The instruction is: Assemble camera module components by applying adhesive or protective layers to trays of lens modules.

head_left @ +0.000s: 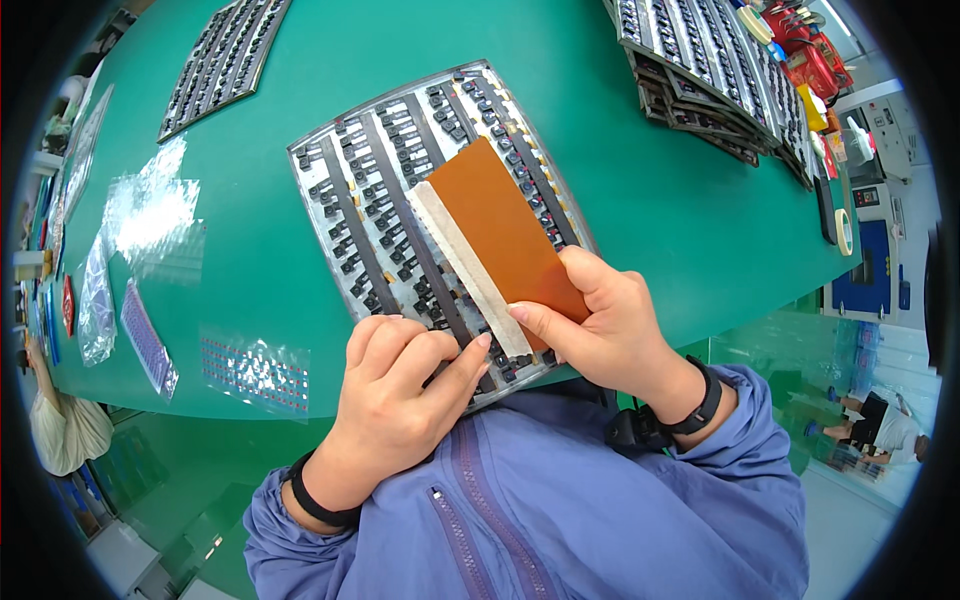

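The orange card (505,228), a flat rectangle with a pale strip (470,268) along its left long edge, lies slantwise on a grey tray (330,170) of small black parts, its near end toward the person. The right hand (605,330) pinches that near end: the thumb lies across the lower corner of the orange face, the forefinger tip presses at the base of the pale strip, and the other fingers curl shut beneath, out of sight. That hand comes in from the lower right, wrist bent inward, a black band (700,400) round it. The left hand (400,400) is loosely fisted just beside it, knuckles up; its forefinger is stretched out to the right, the tip touching the tray's near edge right by the strip's lower end, almost meeting the right forefinger. It holds nothing that can be seen. A black band circles this wrist too, and both forearms wear blue sleeves (760,440). The tray rests on a green table (640,200), its near edge overhanging toward the person's chest. Farther off, a stack of like trays (700,70) stands at the upper right, another tray (222,60) at the upper left, and clear plastic bags (150,215) lie to the left.
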`<action>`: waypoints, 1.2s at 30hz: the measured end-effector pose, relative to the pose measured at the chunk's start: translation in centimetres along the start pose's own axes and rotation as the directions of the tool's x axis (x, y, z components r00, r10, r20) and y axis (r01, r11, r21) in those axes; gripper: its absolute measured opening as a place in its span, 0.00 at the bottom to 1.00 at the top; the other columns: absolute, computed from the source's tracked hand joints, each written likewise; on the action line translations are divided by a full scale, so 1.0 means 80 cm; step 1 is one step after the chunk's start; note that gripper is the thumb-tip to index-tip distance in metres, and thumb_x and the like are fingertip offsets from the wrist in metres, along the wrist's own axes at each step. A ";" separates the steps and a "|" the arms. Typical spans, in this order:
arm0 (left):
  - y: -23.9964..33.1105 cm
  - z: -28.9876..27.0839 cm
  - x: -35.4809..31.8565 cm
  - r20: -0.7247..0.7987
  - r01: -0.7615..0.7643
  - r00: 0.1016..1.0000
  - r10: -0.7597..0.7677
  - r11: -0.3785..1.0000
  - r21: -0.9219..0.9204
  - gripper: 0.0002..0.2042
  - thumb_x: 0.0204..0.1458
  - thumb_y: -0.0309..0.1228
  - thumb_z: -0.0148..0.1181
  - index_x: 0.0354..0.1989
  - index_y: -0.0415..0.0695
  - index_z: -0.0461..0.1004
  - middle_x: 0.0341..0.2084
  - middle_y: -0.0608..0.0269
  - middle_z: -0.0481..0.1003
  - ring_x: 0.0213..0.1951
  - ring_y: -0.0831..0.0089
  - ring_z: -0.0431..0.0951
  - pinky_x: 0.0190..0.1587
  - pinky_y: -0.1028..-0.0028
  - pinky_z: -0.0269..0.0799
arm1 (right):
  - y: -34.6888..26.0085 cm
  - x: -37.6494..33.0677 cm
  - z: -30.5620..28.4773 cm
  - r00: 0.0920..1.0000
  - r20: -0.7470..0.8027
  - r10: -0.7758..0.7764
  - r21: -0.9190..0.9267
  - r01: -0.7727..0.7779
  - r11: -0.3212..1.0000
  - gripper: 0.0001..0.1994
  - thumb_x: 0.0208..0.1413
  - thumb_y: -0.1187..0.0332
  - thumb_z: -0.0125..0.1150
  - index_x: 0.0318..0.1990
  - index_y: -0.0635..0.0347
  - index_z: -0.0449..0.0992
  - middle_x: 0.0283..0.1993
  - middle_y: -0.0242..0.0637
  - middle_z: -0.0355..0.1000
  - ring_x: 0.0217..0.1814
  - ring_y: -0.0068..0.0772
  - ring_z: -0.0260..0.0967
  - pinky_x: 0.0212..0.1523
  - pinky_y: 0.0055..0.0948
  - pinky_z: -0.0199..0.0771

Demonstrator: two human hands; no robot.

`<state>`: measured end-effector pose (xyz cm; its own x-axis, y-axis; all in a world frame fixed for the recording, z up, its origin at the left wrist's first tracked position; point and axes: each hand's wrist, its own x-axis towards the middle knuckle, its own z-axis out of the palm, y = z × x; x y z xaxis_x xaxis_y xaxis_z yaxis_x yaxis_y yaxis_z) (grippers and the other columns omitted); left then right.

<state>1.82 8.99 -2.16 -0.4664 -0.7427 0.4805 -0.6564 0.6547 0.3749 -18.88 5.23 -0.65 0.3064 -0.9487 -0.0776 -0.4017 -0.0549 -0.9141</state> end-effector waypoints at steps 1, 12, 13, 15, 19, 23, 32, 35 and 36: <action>0.000 -0.001 0.001 0.007 -0.007 1.000 0.007 1.000 0.007 0.16 0.32 0.26 0.69 0.35 0.46 0.82 0.27 0.70 0.67 0.33 0.68 0.67 0.37 0.67 0.61 | 0.004 -0.001 0.001 1.000 -0.001 -0.004 -0.001 0.004 1.000 0.12 0.53 0.72 0.65 0.29 0.64 0.64 0.25 0.41 0.73 0.24 0.32 0.74 0.23 0.26 0.70; -0.013 -0.040 -0.026 -0.086 0.270 0.962 -0.258 0.944 0.190 0.28 0.39 0.29 0.68 0.54 0.42 0.72 0.44 0.56 0.69 0.47 0.58 0.68 0.52 0.56 0.62 | -0.007 -0.002 -0.013 0.985 0.047 0.168 0.261 -0.174 0.949 0.08 0.55 0.72 0.63 0.38 0.65 0.71 0.31 0.30 0.74 0.29 0.15 0.70 0.28 0.22 0.72; -0.016 -0.046 -0.038 -0.094 0.368 0.930 -0.356 0.887 0.280 0.30 0.42 0.29 0.66 0.58 0.41 0.68 0.49 0.52 0.66 0.52 0.54 0.66 0.54 0.55 0.61 | -0.004 -0.003 -0.013 0.985 0.044 0.169 0.262 -0.174 0.949 0.08 0.55 0.72 0.63 0.38 0.65 0.71 0.31 0.30 0.74 0.29 0.15 0.70 0.28 0.22 0.72; -0.021 -0.060 -0.061 -0.118 0.463 0.883 -0.454 0.802 0.378 0.32 0.46 0.28 0.64 0.62 0.40 0.63 0.55 0.47 0.63 0.57 0.50 0.64 0.57 0.53 0.59 | -0.002 -0.005 -0.012 0.990 0.067 0.126 0.265 -0.140 0.954 0.09 0.55 0.72 0.64 0.40 0.66 0.71 0.33 0.31 0.74 0.32 0.15 0.70 0.30 0.21 0.73; -0.044 -0.075 -0.088 -0.025 0.599 0.782 -0.623 0.739 0.308 0.34 0.51 0.30 0.61 0.67 0.42 0.54 0.63 0.44 0.55 0.64 0.46 0.56 0.63 0.51 0.54 | -0.004 -0.008 -0.015 0.988 0.095 0.119 0.263 -0.140 0.955 0.09 0.55 0.73 0.64 0.40 0.66 0.72 0.34 0.32 0.75 0.33 0.15 0.70 0.32 0.21 0.73; -0.071 -0.097 -0.079 0.064 0.507 0.832 -0.551 0.802 0.316 0.32 0.50 0.31 0.62 0.64 0.42 0.60 0.62 0.46 0.59 0.65 0.47 0.57 0.64 0.50 0.51 | -0.003 -0.010 -0.018 0.986 0.112 0.122 0.231 -0.146 0.962 0.10 0.55 0.73 0.64 0.41 0.67 0.72 0.35 0.33 0.75 0.34 0.16 0.71 0.33 0.21 0.73; -0.007 -0.021 -0.032 0.072 0.122 0.990 -0.120 0.992 -0.029 0.34 0.37 0.39 0.73 0.58 0.48 0.70 0.61 0.47 0.60 0.64 0.44 0.57 0.62 0.49 0.58 | -0.004 -0.015 -0.018 0.987 0.106 0.122 0.232 -0.143 0.962 0.11 0.55 0.72 0.64 0.42 0.66 0.73 0.33 0.31 0.75 0.30 0.14 0.70 0.28 0.19 0.71; 0.002 -0.017 -0.033 0.127 0.148 0.982 -0.140 0.988 -0.050 0.39 0.37 0.44 0.73 0.61 0.49 0.65 0.64 0.45 0.55 0.65 0.39 0.54 0.63 0.48 0.56 | -0.005 -0.026 -0.023 0.973 0.126 0.193 0.256 -0.219 0.942 0.11 0.55 0.72 0.64 0.43 0.66 0.73 0.32 0.30 0.75 0.26 0.12 0.68 0.24 0.16 0.67; 0.004 -0.018 -0.032 0.136 0.171 0.978 -0.160 0.982 -0.073 0.40 0.37 0.45 0.72 0.62 0.49 0.63 0.64 0.44 0.55 0.65 0.38 0.53 0.63 0.47 0.56 | -0.005 -0.032 -0.024 0.964 0.132 0.232 0.279 -0.261 0.924 0.12 0.55 0.72 0.64 0.44 0.66 0.73 0.31 0.29 0.75 0.24 0.11 0.67 0.22 0.14 0.65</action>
<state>3.63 11.31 -2.12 -0.4314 -0.8502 0.3017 -0.6812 0.5263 0.5089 -21.14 7.11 0.65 0.3160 -0.8860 -0.3392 -0.2101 0.2833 -0.9357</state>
